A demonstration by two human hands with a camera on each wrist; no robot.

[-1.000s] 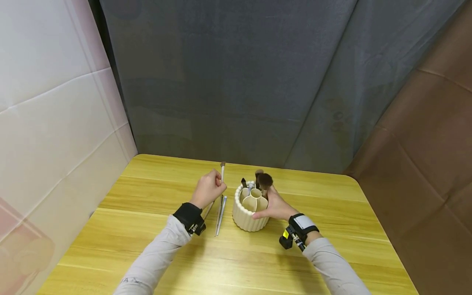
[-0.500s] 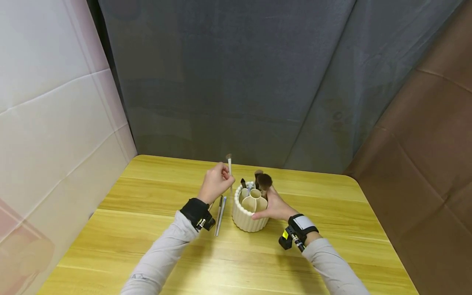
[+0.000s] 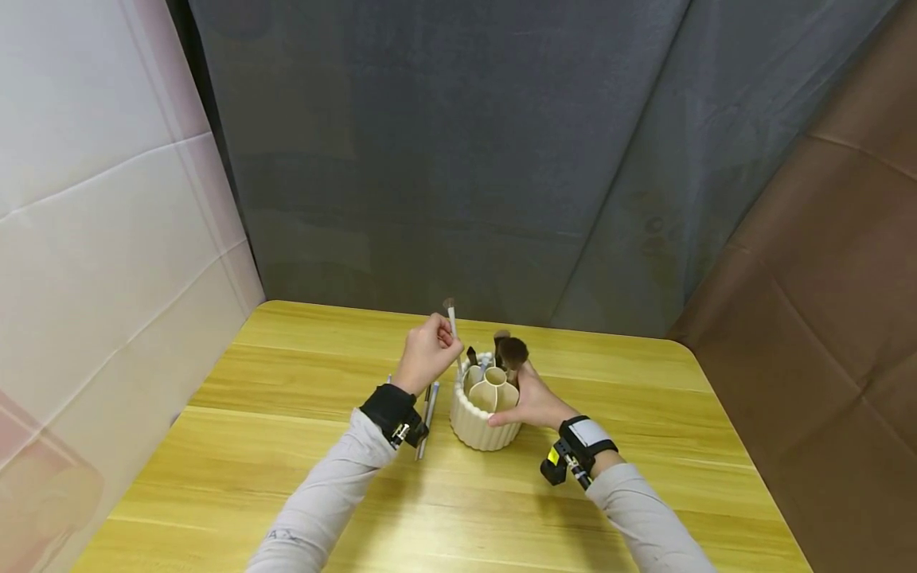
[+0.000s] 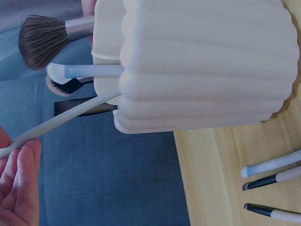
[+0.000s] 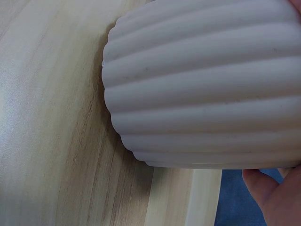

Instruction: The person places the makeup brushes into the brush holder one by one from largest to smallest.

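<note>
A cream ribbed brush holder [image 3: 484,419] [image 4: 207,66] [image 5: 207,80] stands on the yellow wooden table [image 3: 286,477]. My left hand [image 3: 426,358] [image 4: 16,188] pinches a thin white-handled makeup brush [image 3: 453,330] [image 4: 61,117], bristles up, its lower end inside the holder's left compartment. My right hand [image 3: 533,402] [image 5: 275,193] grips the holder's right side. Several brushes stand in the holder, among them a big fluffy brown one [image 3: 513,350] [image 4: 40,40].
Three loose brushes [image 3: 425,410] [image 4: 270,181] lie on the table just left of the holder, partly under my left wrist. A grey cloth backdrop [image 3: 466,159] hangs behind the table; a white panel [image 3: 107,239] stands left and a brown one [image 3: 824,278] right.
My left hand lifted the thin brush off the table and carried it right, to the holder. Its handle end now dips into the left compartment. The right hand stayed on the holder.
</note>
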